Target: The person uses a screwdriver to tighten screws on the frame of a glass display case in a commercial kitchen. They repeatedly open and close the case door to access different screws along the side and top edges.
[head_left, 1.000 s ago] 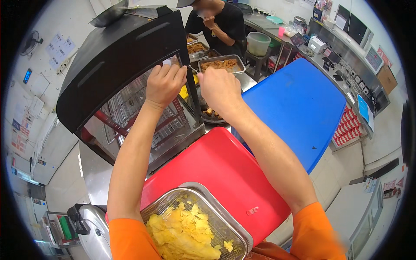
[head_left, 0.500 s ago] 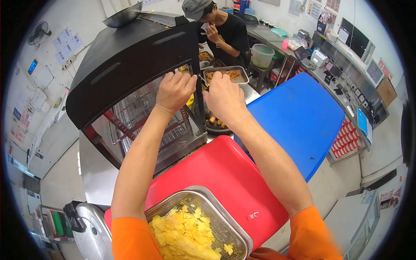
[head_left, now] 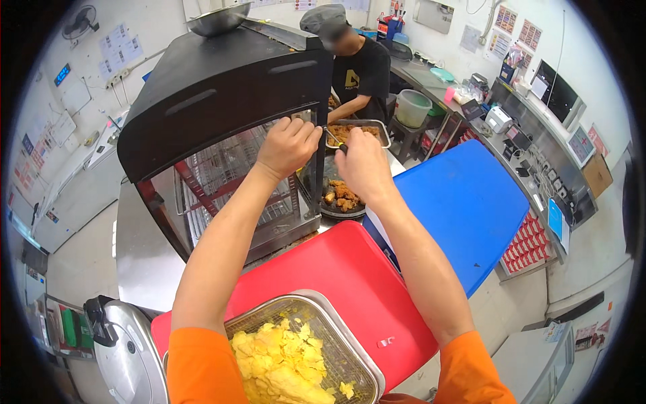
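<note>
My right hand (head_left: 367, 165) is closed round the black-and-yellow handle of a screwdriver (head_left: 334, 139). Its thin metal shaft points up and left to the corner post (head_left: 321, 172) of a black-topped food warmer cabinet (head_left: 222, 101). My left hand (head_left: 288, 148) is curled at that same post, close to the screwdriver's tip; what its fingers pinch is hidden. Wire racks (head_left: 222, 175) show inside the cabinet behind my left forearm. Below my arms, a metal tray (head_left: 360, 343) with a mesh insert holds crumbly yellow food (head_left: 282, 360) on a red lid (head_left: 336, 262).
Right of my right forearm lies a blue lid (head_left: 457, 209). Beyond my hands are a pan of fried pieces (head_left: 343, 195), another tray (head_left: 385, 135) and a co-worker (head_left: 356, 74). A metal bowl (head_left: 219, 20) sits on the cabinet; a silver-lidded cooker (head_left: 134, 363) stands lower left.
My view has shifted a little, and the screwdriver's shaft and handle now show more plainly. The co-worker has lowered a raised hand toward the trays. Both my hands stay at the post.
</note>
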`<state>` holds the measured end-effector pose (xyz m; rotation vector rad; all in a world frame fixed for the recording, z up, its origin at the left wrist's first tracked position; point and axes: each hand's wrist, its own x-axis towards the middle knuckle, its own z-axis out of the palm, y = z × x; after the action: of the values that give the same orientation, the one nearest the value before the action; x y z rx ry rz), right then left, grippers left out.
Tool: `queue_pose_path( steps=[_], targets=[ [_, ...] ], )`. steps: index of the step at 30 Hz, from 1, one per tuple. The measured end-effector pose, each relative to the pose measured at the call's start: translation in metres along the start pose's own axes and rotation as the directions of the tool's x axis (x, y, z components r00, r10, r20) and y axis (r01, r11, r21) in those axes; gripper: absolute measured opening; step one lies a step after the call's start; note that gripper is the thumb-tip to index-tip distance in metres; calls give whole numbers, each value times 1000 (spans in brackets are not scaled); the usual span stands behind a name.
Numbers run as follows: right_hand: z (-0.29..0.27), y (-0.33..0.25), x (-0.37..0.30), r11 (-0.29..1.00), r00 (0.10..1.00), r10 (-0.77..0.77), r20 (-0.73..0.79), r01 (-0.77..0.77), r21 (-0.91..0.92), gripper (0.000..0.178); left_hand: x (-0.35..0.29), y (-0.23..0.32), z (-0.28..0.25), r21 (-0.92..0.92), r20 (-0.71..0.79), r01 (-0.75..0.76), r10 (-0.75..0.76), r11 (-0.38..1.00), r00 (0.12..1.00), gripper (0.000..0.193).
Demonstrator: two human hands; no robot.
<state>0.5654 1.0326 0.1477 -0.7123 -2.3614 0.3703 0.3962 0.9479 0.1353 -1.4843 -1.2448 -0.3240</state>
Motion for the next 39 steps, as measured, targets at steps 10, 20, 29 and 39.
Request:
queue_pose_path(
  steps=[10, 20, 29, 39],
  targets=[
    [-9, -17, 4, 994, 990, 83, 112, -74, -81, 33, -5, -3, -3, 15, 17, 3, -3, 1000, 1000, 10],
    [-19, -3, 4, 998, 991, 34, 132, -40, 47, 21, 7, 9, 5, -59, 12, -13, 14, 998, 1000, 12],
    [27, -17, -1, 968, 986, -77, -146, 39, -248, 12, -5, 2, 1, -17, 16, 2, -1, 1000, 1000, 15],
    [21, -7, -3, 967, 967, -184, -178, 145, -207, 12, 3, 7, 3, -45, 16, 8, -7, 999, 1000, 12]
  ],
)
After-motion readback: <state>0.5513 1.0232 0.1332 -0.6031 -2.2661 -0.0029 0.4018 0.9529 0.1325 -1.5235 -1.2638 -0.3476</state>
